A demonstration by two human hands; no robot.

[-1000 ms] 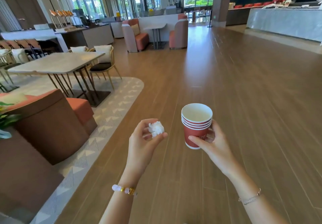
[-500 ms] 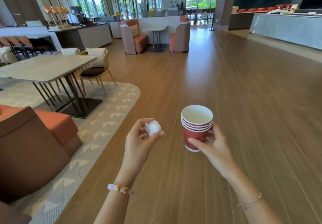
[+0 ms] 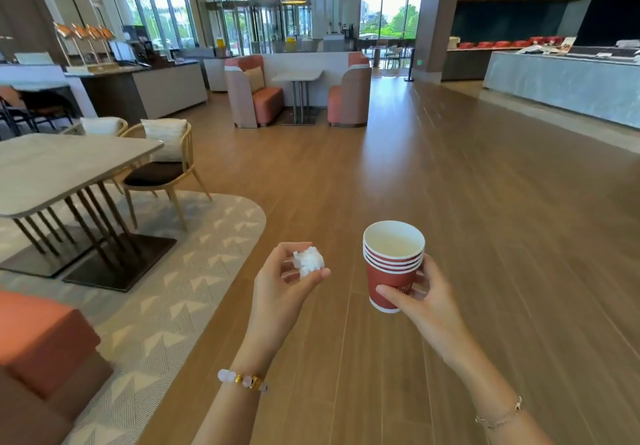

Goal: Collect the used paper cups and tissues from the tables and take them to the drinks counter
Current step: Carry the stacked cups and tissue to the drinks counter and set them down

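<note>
Sofa (image 3: 45,337) has slipped further left as the person walks. Fingers of the left hand (image 3: 277,292) pinch the tissue (image 3: 309,261). The right hand (image 3: 427,300) grips the stacked cups (image 3: 391,271), upright in mid-air. Keep them level on the way to the counter (image 3: 145,87).

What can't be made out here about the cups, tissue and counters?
Head view only.
Print on the stacked cups: partly covered by the right hand, too small.
Tissue count in the wad: crumpled, partly inside the left hand.
Items on the far counter: small, blurred.
</note>
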